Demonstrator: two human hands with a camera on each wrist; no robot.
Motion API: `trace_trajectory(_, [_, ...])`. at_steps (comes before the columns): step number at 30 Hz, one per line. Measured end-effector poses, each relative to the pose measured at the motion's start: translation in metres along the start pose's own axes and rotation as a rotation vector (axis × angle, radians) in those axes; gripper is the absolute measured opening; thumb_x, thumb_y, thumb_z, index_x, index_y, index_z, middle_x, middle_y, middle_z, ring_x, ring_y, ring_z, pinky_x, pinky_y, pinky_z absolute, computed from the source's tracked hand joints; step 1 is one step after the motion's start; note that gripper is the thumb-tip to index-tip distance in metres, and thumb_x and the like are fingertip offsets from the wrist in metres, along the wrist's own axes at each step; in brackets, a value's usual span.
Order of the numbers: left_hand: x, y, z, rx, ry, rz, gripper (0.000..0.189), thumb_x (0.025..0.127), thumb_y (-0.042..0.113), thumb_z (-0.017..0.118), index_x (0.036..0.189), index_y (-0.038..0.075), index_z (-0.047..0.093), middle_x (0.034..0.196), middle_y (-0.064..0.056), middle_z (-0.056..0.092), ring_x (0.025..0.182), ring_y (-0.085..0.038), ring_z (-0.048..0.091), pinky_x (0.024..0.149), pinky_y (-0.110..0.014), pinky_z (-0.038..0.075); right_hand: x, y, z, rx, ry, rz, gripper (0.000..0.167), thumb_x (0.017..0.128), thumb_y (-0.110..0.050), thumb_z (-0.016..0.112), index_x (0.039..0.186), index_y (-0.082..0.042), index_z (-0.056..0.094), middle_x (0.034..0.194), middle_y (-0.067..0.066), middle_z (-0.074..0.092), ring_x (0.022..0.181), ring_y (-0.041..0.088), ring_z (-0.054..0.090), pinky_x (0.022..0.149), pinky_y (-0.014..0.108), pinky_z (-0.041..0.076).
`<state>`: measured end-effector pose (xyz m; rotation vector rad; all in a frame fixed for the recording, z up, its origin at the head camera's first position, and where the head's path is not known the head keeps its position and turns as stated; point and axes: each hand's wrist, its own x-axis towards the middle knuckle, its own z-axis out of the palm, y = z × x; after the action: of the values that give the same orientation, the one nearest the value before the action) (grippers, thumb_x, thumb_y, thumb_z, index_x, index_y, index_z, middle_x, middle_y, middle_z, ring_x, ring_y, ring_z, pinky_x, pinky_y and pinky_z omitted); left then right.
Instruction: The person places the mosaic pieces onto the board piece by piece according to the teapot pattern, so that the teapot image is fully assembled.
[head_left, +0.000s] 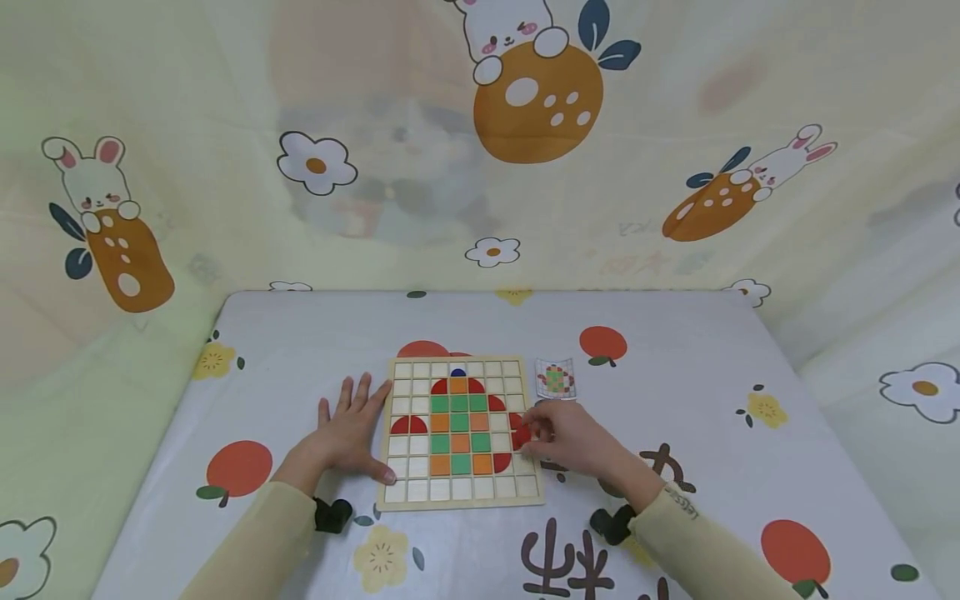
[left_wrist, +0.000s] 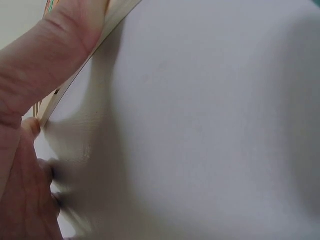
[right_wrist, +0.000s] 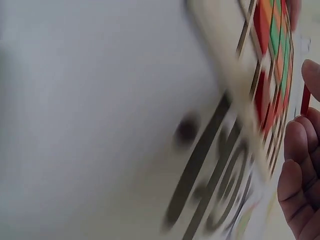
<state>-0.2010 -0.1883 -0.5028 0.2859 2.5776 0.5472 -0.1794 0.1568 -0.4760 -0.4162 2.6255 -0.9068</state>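
A wooden grid board (head_left: 459,506) lies flat, its cells filled with white squares and a pattern of green, orange, red and blue pieces. My left hand (head_left: 347,435) rests along its left edge with fingers spread, the thumb (left_wrist: 70,35) on the frame. At the right side of the board, my right hand (head_left: 576,440) pinches a thin red piece (right_wrist: 305,100) between thumb and fingers. Close to those fingertips is a red quarter-round piece (head_left: 515,421) on the board. A red half-round shape (head_left: 408,426) sits at the left, and a blue piece (head_left: 458,372) at the top.
A small printed card (head_left: 555,380) with a coloured pattern lies right of the board's upper corner. The white tablecloth (head_left: 675,375) carries printed fruit, flowers and dark characters. Behind the table hangs a patterned cloth (head_left: 397,267).
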Motion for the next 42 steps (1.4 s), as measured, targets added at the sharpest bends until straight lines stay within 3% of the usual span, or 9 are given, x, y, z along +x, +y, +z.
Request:
trace_trajectory(7, [-0.001, 0.001, -0.001, 0.001, -0.003, -0.006, 0.139, 0.059, 0.046, 0.097, 0.165, 0.013, 0.013, 0.171, -0.024, -0.003, 0.156, -0.05, -0.011, 0.117, -0.078, -0.006, 0.022, -0.04, 0.027, -0.056, -0.07, -0.088, 0.027, 0.086, -0.019, 0.084, 0.108, -0.006, 0.075, 0.085, -0.002, 0.065, 0.073, 0.011, 0.053, 0.063, 0.022, 0.047])
trace_trajectory(14, [-0.001, -0.001, -0.001, -0.003, -0.005, 0.0, 0.14, 0.059, 0.047, 0.097, 0.165, 0.013, 0.013, 0.171, -0.024, -0.003, 0.156, -0.05, -0.011, 0.117, -0.078, -0.006, 0.034, -0.065, 0.044, -0.129, -0.118, -0.168, 0.029, 0.086, -0.022, 0.083, 0.109, -0.007, 0.075, 0.09, -0.001, 0.069, 0.077, 0.009, 0.053, 0.069, 0.02, 0.048])
trace_trajectory(20, [-0.003, -0.001, -0.002, -0.012, -0.008, 0.0, 0.14, 0.059, 0.047, 0.097, 0.165, 0.013, 0.012, 0.171, -0.024, -0.004, 0.156, -0.05, -0.012, 0.117, -0.078, -0.007, 0.041, -0.076, 0.049, -0.175, -0.158, -0.143, 0.032, 0.087, -0.025, 0.083, 0.113, -0.008, 0.075, 0.089, -0.003, 0.065, 0.082, 0.011, 0.052, 0.07, 0.02, 0.046])
trace_trajectory(29, [-0.001, 0.001, -0.004, -0.02, -0.021, 0.005, 0.14, 0.059, 0.048, 0.097, 0.165, 0.013, 0.013, 0.171, -0.025, -0.003, 0.156, -0.051, -0.012, 0.117, -0.079, -0.006, 0.052, -0.088, 0.05, -0.233, -0.192, -0.103, 0.029, 0.088, -0.028, 0.082, 0.111, -0.01, 0.075, 0.078, -0.006, 0.059, 0.076, 0.01, 0.052, 0.067, 0.021, 0.046])
trace_trajectory(34, [0.001, 0.0, -0.003, -0.018, -0.028, 0.004, 0.138, 0.061, 0.048, 0.096, 0.166, 0.015, 0.012, 0.172, -0.022, -0.006, 0.156, -0.049, -0.014, 0.118, -0.077, -0.008, 0.059, -0.094, 0.054, -0.291, -0.19, -0.1, 0.029, 0.089, -0.03, 0.081, 0.111, -0.011, 0.075, 0.081, -0.006, 0.062, 0.074, 0.01, 0.052, 0.067, 0.021, 0.046])
trace_trajectory(42, [0.002, -0.004, -0.002, 0.012, -0.016, 0.003, 0.139, 0.06, 0.05, 0.096, 0.165, 0.015, 0.013, 0.172, -0.023, -0.003, 0.156, -0.05, -0.011, 0.117, -0.079, -0.005, 0.07, -0.106, 0.07, -0.398, -0.182, -0.102, 0.025, 0.087, -0.034, 0.082, 0.093, -0.013, 0.072, 0.073, -0.008, 0.059, 0.067, 0.01, 0.052, 0.06, 0.02, 0.045])
